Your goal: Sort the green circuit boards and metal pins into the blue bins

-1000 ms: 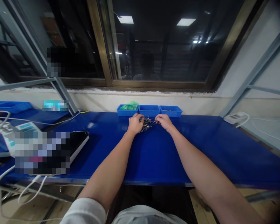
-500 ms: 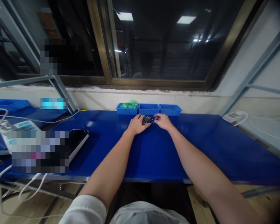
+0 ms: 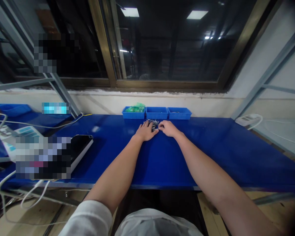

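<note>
A small heap of thin, shiny dark and silver metal pieces [image 3: 153, 124] lies on the blue table; they look like screws or pins, too small to tell which. My left hand [image 3: 145, 131] rests palm down against the heap's left and near side, fingers spread over its edge. At the right side of the heap, my right hand [image 3: 168, 128] has its fingers curled and thumb drawn in, touching the pieces. Whatever sits between those fingertips is too small to make out.
Behind the heap stand three blue bins: the left bin [image 3: 134, 115] holds green plastic packaging, beside a middle bin [image 3: 156, 114] and a right bin [image 3: 179, 115]. A dark-topped device [image 3: 82, 144] and white cables [image 3: 39, 193] are at left. A white power strip [image 3: 247, 119] lies far right.
My right hand has moved left, closer to my left hand and into the heap's right side. The heap looks bunched together and shifted slightly left and back.
</note>
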A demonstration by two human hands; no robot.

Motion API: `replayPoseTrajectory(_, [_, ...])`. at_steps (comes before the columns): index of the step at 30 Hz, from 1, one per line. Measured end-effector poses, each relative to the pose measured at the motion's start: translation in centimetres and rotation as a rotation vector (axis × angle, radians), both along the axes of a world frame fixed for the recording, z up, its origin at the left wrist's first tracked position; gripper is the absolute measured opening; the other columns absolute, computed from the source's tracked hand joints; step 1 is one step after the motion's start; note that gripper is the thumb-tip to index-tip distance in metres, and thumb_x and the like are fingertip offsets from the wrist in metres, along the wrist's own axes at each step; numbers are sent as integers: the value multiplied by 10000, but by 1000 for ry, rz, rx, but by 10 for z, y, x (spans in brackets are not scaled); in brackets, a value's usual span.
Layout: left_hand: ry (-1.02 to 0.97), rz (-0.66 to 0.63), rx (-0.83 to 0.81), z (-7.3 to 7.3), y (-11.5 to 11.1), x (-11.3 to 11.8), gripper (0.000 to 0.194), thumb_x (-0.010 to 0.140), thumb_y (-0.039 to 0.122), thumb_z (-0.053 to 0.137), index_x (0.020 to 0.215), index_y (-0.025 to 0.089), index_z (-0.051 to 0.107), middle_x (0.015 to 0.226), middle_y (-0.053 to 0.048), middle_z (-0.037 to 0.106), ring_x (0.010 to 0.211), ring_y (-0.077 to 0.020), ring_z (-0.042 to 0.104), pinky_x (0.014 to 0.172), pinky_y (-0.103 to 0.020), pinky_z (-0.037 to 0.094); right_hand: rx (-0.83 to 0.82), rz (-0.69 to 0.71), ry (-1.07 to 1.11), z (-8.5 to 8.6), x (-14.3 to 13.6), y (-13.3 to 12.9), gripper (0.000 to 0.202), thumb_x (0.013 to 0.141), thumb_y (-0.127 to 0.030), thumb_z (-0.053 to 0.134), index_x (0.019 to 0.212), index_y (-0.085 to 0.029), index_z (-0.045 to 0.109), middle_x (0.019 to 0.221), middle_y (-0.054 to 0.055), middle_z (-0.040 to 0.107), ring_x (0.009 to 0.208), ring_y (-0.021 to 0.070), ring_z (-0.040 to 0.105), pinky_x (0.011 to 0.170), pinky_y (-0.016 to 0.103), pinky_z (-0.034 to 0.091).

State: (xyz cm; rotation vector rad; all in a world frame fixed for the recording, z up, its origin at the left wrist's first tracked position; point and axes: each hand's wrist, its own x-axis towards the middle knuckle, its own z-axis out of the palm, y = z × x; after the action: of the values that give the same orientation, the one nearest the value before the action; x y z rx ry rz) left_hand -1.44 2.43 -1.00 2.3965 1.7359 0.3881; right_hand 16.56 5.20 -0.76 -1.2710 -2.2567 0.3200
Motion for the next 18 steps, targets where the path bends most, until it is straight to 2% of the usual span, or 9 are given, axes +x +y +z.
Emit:
replayPoseTrajectory(8, [-12, -4, 23, 0, -2, 2, 778, 808, 678, 321, 1390, 161, 318, 1484, -189, 230, 1365, -337, 212, 1082, -496, 184, -62, -41, -66, 1, -4, 3, 88, 762, -186, 594, 683, -199, 630, 846, 78, 638, 788, 195, 566, 712, 278, 378])
replayPoseTrajectory(12, [-44, -22, 87, 2, -2, 2, 779, 801, 664, 378, 1372, 134, 348, 1466, -205, 265, 1353, -349, 238, 1073, -495, 209, -25, -48, -6, 1, -2, 2, 80, 789, -205, 559, 742, -187, 621, 877, 92, 620, 827, 203, 561, 752, 293, 380])
replayPoseTrajectory(14, [-69, -57, 177, 6, -2, 3, 689, 828, 596, 412, 1337, 132, 400, 1436, -196, 328, 1332, -327, 292, 1063, -469, 250, 11, -46, 42, 3, -2, -1, 88, 806, -204, 531, 790, -175, 612, 877, 87, 616, 830, 190, 555, 763, 295, 383])
replayPoseTrajectory(18, [-110, -162, 319, 14, -4, 3, 357, 892, 377, 417, 1146, 189, 584, 1277, -109, 528, 1183, -240, 481, 1012, -397, 345, -13, 12, 160, 8, -3, -6, 108, 821, -214, 491, 817, -176, 592, 813, 50, 633, 752, 158, 558, 705, 280, 395])
